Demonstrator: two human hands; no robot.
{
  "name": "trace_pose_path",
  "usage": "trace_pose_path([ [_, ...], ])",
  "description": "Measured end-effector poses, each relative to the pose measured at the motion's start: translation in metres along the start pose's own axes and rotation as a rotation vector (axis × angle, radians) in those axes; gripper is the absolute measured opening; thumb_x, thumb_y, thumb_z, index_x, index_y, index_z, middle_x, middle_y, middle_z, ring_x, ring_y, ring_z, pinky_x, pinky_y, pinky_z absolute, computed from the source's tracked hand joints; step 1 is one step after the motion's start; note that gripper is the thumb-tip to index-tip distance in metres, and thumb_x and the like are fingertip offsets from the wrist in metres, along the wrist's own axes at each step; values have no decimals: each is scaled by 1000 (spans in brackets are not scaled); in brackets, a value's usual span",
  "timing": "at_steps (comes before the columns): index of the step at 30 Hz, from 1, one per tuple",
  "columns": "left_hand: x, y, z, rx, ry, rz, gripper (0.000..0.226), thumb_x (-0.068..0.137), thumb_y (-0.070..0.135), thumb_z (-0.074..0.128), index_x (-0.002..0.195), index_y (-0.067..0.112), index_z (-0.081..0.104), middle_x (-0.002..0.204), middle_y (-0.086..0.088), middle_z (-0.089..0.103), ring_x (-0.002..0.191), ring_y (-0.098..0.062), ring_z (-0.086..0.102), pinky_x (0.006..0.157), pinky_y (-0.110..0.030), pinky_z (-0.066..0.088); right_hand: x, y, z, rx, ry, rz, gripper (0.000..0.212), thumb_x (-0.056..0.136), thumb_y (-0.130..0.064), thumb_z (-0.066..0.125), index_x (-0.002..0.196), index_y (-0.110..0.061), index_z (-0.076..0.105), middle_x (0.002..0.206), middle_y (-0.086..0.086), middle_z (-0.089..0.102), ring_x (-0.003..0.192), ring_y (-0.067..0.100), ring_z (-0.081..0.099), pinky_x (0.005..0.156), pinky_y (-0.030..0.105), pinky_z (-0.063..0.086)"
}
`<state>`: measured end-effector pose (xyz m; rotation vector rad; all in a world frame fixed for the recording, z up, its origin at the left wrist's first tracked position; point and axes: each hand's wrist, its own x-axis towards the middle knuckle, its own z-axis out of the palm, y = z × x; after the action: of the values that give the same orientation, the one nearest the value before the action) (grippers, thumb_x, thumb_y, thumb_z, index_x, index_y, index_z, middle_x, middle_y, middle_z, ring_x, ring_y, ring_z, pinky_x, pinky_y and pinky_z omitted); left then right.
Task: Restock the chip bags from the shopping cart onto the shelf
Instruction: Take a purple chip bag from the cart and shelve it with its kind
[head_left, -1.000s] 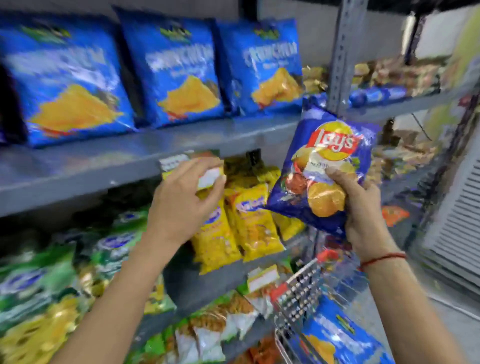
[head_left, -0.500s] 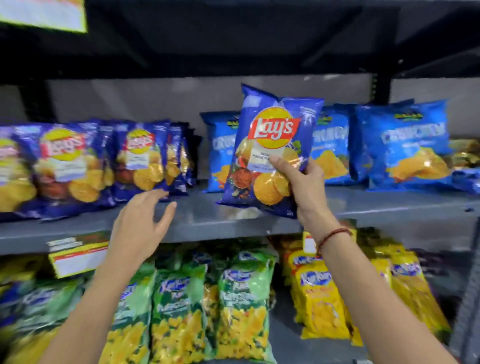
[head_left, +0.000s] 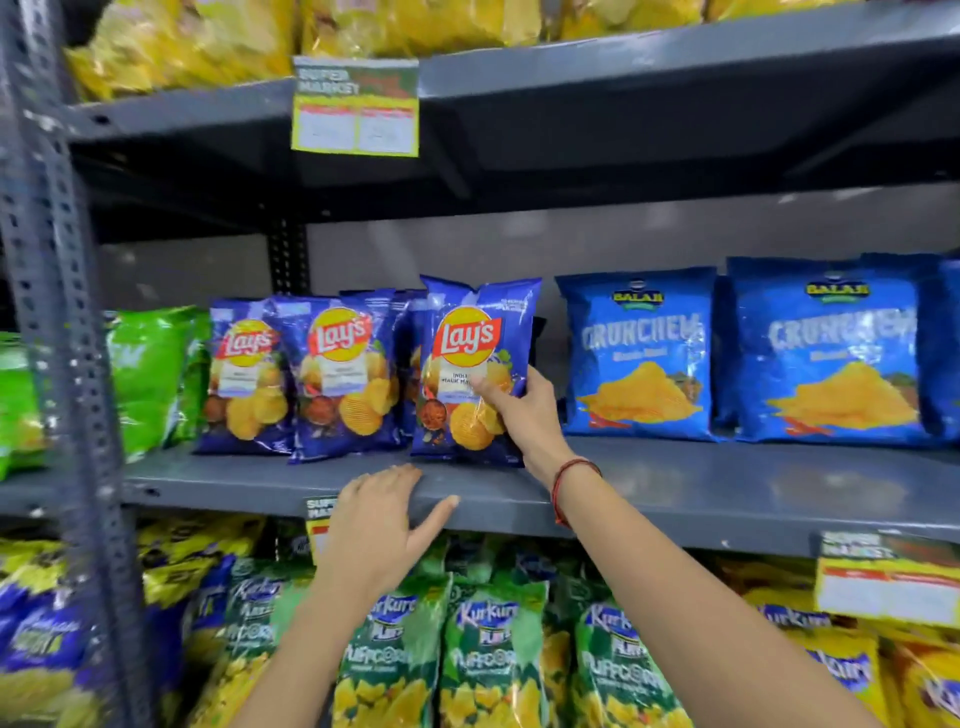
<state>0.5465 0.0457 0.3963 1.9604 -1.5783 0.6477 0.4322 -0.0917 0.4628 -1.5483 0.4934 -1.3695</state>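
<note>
A dark blue Lay's chip bag (head_left: 470, 338) stands upright on the grey middle shelf (head_left: 727, 483), at the right end of a row of matching Lay's bags (head_left: 332, 374). My right hand (head_left: 524, 410) grips its lower right side, thumb across the front. Spread with nothing in it, my left hand (head_left: 379, 530) rests its fingertips on the shelf's front edge just below that bag. The shopping cart is out of view.
Blue Crunchex bags (head_left: 639, 353) stand right of the held bag, green bags (head_left: 150, 374) at the far left. Green Kurkure Puffcorn bags (head_left: 483, 654) fill the shelf below, yellow bags (head_left: 208, 41) the shelf above. A perforated steel upright (head_left: 57, 312) stands left. Price tags (head_left: 356, 106) hang from shelf edges.
My right hand has carried the Lay's bag leftward and set it down beside the Lay's row. My left hand has dropped from mid-air onto the shelf's front edge.
</note>
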Motion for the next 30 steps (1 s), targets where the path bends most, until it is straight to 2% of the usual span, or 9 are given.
trace_pose_path([
  [2,-1,-2,3,-2,7,-10,84,79,73,18,115,11,63,117,-6,68,109,-22,61,96,-36,43,3,11,9,-6,-15,14,56,68,-33,80,117,-13,62,115,8,70,105,24,66,93,49,54],
  [6,-2,-5,6,-11,42,-16,74,82,69,27,109,12,66,109,-4,71,100,-21,65,91,-37,46,3,16,19,-107,14,-4,60,69,-40,79,120,-13,60,117,6,68,109,23,64,96,49,51],
  [10,-3,-4,8,-18,49,-17,72,83,68,27,108,13,66,108,-4,71,100,-21,65,91,-36,45,1,14,18,-193,40,-4,64,69,-45,77,123,-15,58,120,1,67,113,21,61,101,46,48],
  [13,-3,-4,9,-23,64,-9,70,83,66,29,109,12,65,109,-5,70,101,-22,64,92,-37,44,-3,14,14,-240,53,2,92,57,-64,76,133,-17,49,129,1,61,121,21,56,103,45,46],
  [14,-3,-4,9,-21,65,-6,69,82,66,30,110,12,65,109,-5,70,101,-22,64,92,-37,44,-7,12,11,-247,62,-10,91,59,-62,76,133,-17,48,129,2,61,120,20,56,102,42,47],
  [18,-2,-4,9,-22,78,3,69,81,66,31,111,12,63,109,-5,70,103,-23,63,91,-38,43,-21,-2,-7,-259,113,-88,60,76,-38,75,125,-11,53,112,3,58,102,15,56,88,25,47],
  [23,1,18,5,-160,156,-14,66,81,63,35,113,12,62,113,-6,68,106,-24,60,90,-40,42,-48,-28,-50,-246,130,-158,43,79,-35,73,113,-17,55,103,-4,60,93,9,56,77,13,48],
  [27,5,80,6,-344,232,98,54,84,53,43,111,11,62,111,-6,67,106,-23,58,87,-37,43,-78,-48,-111,-240,232,-203,33,79,-30,74,106,-19,59,102,0,64,90,11,62,81,20,52],
  [30,0,139,15,-490,289,214,44,86,45,49,108,9,62,110,-7,67,106,-22,57,92,-34,42,-112,-54,-167,-262,350,-250,27,79,-24,74,103,-17,62,94,-1,66,83,6,62,79,17,48],
])
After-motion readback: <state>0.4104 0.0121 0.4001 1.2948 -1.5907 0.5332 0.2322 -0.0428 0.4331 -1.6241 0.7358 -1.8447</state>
